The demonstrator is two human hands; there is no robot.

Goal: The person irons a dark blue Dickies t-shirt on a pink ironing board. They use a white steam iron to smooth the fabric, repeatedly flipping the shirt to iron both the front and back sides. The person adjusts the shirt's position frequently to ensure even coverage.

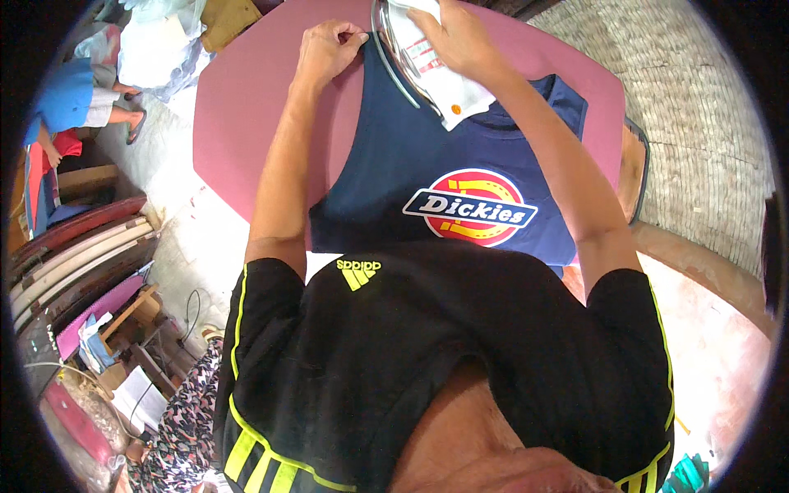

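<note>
A navy blue garment (370, 181) with a round red and yellow emblem lies spread on a padded mauve table (255, 107). At its far left edge my left hand (327, 51) is closed, thumb and fingertips pinching the fabric. My right hand (462, 37) is wrapped round the top of a white clothes iron (464, 97), whose pointed tip rests over the garment, aimed toward me. A grey cord (400, 82) curves along the iron's left side. The handle is partly hidden by my fingers and the upper picture edge.
At the left stands a person (70, 94) in a blue top near white plastic bags (160, 49). Stacked boards (82, 255) and clutter lie below. Patterned cloth (185, 419) shows at lower left. A woven mat surface (690, 123) and a curved wooden edge (699, 271) are on the right.
</note>
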